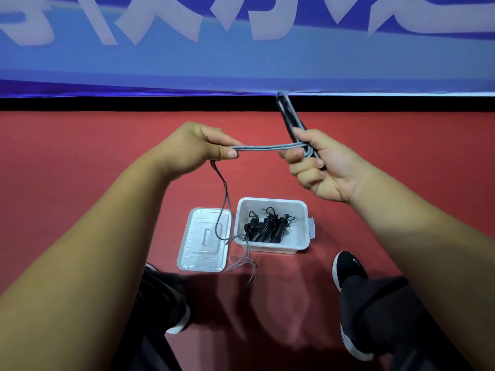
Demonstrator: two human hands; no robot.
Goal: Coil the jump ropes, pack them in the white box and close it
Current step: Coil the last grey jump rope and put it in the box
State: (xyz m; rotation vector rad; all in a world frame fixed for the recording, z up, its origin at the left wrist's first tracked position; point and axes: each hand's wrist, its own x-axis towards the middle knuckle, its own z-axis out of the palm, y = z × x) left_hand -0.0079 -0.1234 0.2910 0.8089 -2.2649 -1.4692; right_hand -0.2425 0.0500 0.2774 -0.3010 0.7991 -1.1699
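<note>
Right hand [318,167] is clenching the folded grey jump rope [267,146] as an anchor. Left hand [198,145] is pinching its strands, pulling them taut for wrapping. The tail is trailing to the floor [80,156]. White box [270,201] is sitting open, lid [198,253] beside it, awaiting this rope.

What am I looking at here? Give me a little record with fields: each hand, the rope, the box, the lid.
left hand: pinches the strands of the grey jump rope
right hand: grips the folded end of that rope
rope tail: hangs from the left hand, ending on the red floor by the lid
white box: open, black coiled ropes inside
lid: lies flat beside the box
stage: coiling; box not closed
</note>
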